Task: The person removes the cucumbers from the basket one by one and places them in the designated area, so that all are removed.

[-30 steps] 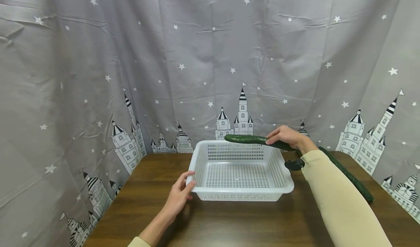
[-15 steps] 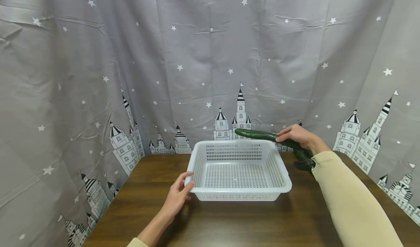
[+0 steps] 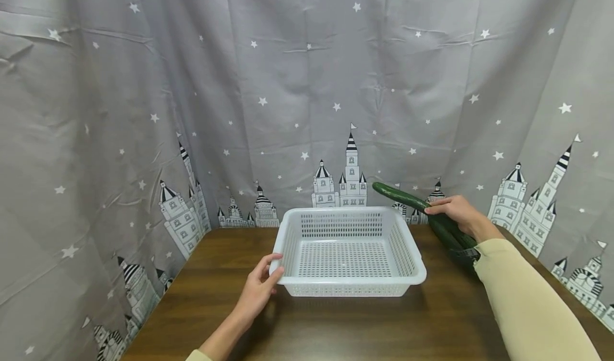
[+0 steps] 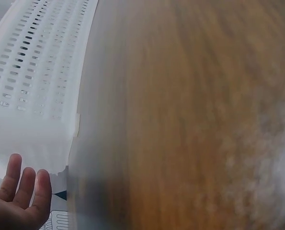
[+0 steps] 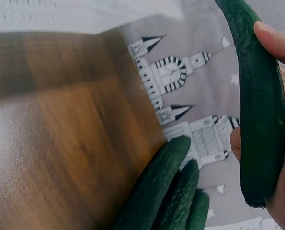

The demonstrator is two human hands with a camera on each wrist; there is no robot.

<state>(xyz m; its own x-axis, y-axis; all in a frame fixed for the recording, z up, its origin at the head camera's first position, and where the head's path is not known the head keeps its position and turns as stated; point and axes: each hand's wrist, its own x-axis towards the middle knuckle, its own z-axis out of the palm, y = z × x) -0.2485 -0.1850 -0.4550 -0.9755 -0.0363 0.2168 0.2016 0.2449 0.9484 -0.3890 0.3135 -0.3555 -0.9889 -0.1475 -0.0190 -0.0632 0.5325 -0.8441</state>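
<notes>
My left hand [image 3: 256, 293] grips the left front corner of a white plastic basket [image 3: 347, 280], thumb at the rim. Several of its fingertips [image 4: 42, 179] show beside the basket's slotted wall in the left wrist view. My right hand [image 3: 458, 214] holds a long green cucumber [image 3: 400, 194] between thumb and fingers, its far end tilted up beyond the basket's right back corner. Below that hand lie more cucumbers [image 5: 154, 184], side by side at the table's edge in the right wrist view. In the head view the right hand and wrist partly cover them.
A brown wooden table [image 3: 336, 329] carries the basket. Behind it hangs a grey curtain [image 3: 288, 83] printed with stars and castles, close to the table's back edge. A dark band [image 3: 465, 254] circles the right wrist.
My right hand has moved right and slightly down with the cucumber, away from over the basket's back rim to above the other cucumbers. The left hand and basket stay nearly in place.
</notes>
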